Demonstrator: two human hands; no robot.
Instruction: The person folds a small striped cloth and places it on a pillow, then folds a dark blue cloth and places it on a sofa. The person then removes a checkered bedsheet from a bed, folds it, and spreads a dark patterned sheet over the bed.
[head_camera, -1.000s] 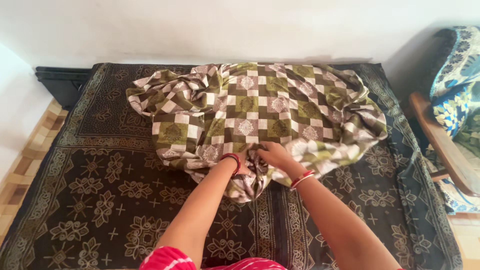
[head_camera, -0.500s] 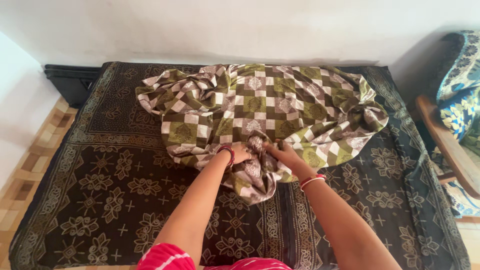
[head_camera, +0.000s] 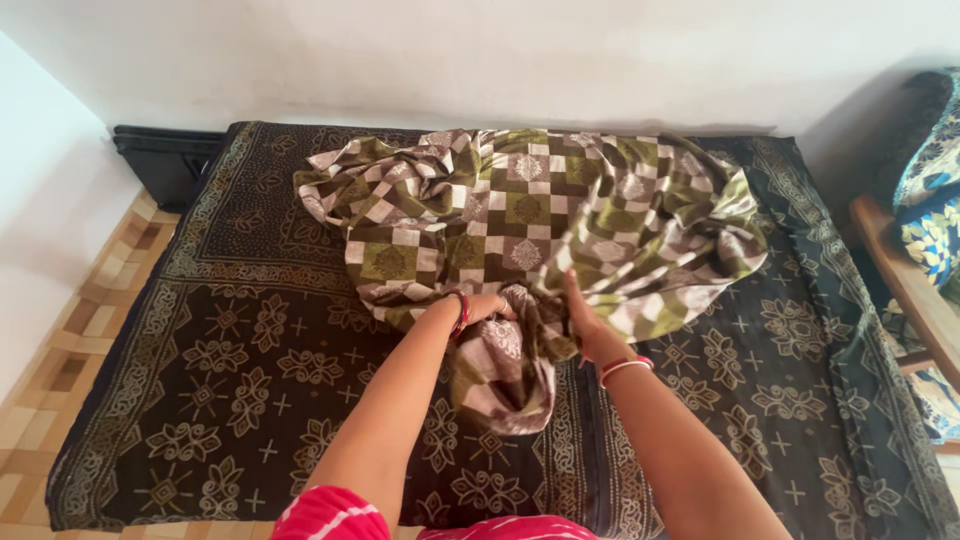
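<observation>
Your left hand (head_camera: 483, 308) is closed on a gathered fold of the checked green, brown and white sheet (head_camera: 540, 215), fingers buried in the cloth; your right hand (head_camera: 583, 322) grips the same bunch just beside it, fingers pressed along the fabric's edge; a loose tail of the sheet hangs down between your wrists toward you; red bangles (head_camera: 461, 312) sit on your left wrist, red and white ones (head_camera: 625, 368) on your right; the rest of the sheet lies crumpled in a heap across the far half of the bed (head_camera: 250, 380), which is covered in a dark brown patterned spread; a wooden chair (head_camera: 915, 290) with blue floral cloth stands at the right; tiled floor (head_camera: 60, 370) shows at the left
</observation>
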